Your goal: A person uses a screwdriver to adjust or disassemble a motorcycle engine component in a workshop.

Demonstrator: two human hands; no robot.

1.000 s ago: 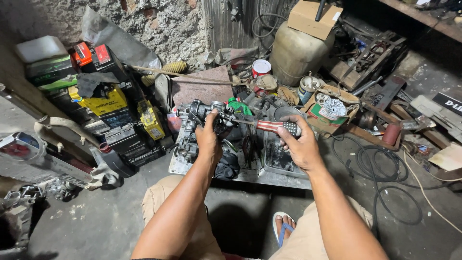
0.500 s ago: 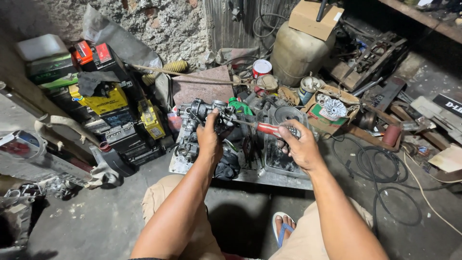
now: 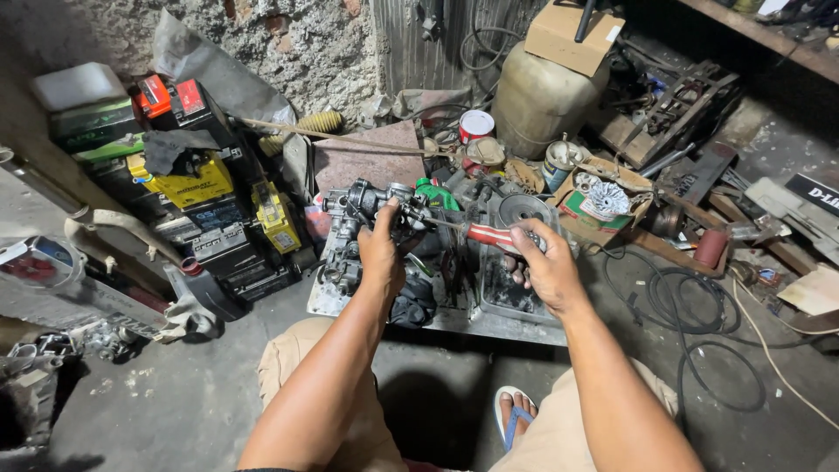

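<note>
A cluttered workshop floor under a rough plastered wall. The left hand clamps a grey metal engine part above the left end of a low metal tray, while the right hand grips a red-handled screwdriver driven into it. This looks like fastener work; what it needs is steady turning. Both forearms reach forward, elbows bent. Old batteries are stacked at left.

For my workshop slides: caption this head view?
Left hand steadies a metal part; right hand works a red-handled screwdriver.
</note>
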